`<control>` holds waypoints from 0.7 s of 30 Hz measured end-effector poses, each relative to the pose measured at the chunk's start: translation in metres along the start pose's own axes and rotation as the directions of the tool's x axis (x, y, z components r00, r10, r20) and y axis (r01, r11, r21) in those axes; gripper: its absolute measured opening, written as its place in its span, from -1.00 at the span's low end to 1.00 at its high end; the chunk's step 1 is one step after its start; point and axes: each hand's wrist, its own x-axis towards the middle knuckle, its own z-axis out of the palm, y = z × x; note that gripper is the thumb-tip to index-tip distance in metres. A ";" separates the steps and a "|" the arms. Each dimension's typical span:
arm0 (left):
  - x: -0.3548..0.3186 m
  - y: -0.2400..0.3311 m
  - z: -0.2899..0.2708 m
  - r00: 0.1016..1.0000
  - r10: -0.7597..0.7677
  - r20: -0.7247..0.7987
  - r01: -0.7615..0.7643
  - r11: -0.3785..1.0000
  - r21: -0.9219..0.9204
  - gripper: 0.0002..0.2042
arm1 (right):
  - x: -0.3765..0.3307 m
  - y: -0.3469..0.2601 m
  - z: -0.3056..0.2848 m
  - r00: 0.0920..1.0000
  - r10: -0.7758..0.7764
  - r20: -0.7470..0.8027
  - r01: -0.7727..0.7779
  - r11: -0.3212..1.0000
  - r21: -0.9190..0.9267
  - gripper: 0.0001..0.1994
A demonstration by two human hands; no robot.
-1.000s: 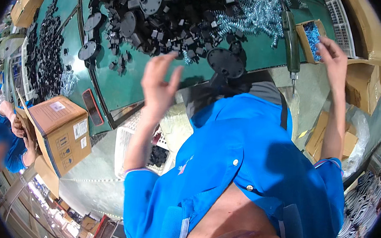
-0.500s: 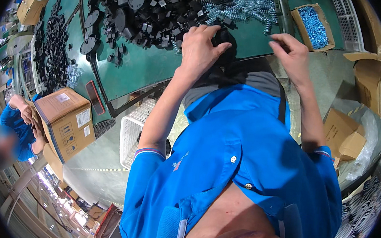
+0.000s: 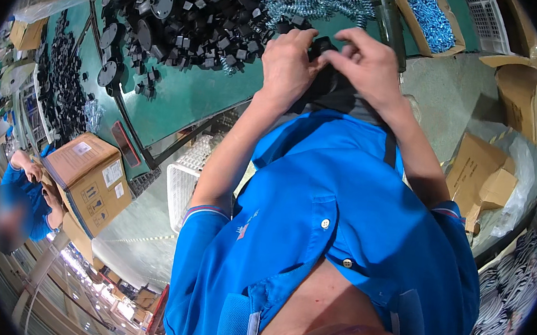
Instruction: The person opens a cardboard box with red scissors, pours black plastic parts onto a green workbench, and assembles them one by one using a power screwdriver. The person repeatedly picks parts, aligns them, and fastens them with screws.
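Both hands meet at the near edge of the green worktop (image 3: 184, 98), the left hand (image 3: 289, 63) and right hand (image 3: 366, 64) pinching a small black plastic part (image 3: 322, 47) between narrowed fingertips. A heap of black parts (image 3: 193, 12) and silver springs (image 3: 317, 1) lies just beyond, toward the far edge.

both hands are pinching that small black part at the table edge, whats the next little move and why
Probably press or twist the small black part together: the left hand and the right hand meet on it, fingertips pinched, above the green table. What the fingers hide cannot be told.
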 end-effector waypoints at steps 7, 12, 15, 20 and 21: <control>-0.011 -0.003 -0.008 0.996 -0.070 0.053 0.081 0.969 -0.234 -0.56 | 0.010 0.020 0.026 0.999 0.035 0.020 -0.035 0.999 0.009 -0.76; -0.008 -0.030 -0.011 0.793 -0.329 0.512 0.594 0.606 -0.530 -0.56 | 0.011 0.018 0.018 0.987 0.146 0.070 -0.159 0.961 0.226 -0.86; 0.000 -0.026 -0.015 0.652 -0.344 0.676 0.758 0.254 -0.601 -0.64 | 0.010 0.020 0.018 0.981 0.194 0.028 -0.195 0.950 0.244 -0.86; 0.002 -0.024 -0.011 0.612 -0.287 0.737 0.774 0.025 -0.633 -0.69 | 0.004 0.020 0.020 0.991 -0.059 -0.120 0.077 0.986 0.147 -0.80; 0.000 -0.021 -0.012 0.604 -0.272 0.749 0.773 -0.032 -0.634 -0.72 | 0.003 0.016 0.020 0.989 -0.058 -0.134 0.078 0.985 0.153 -0.80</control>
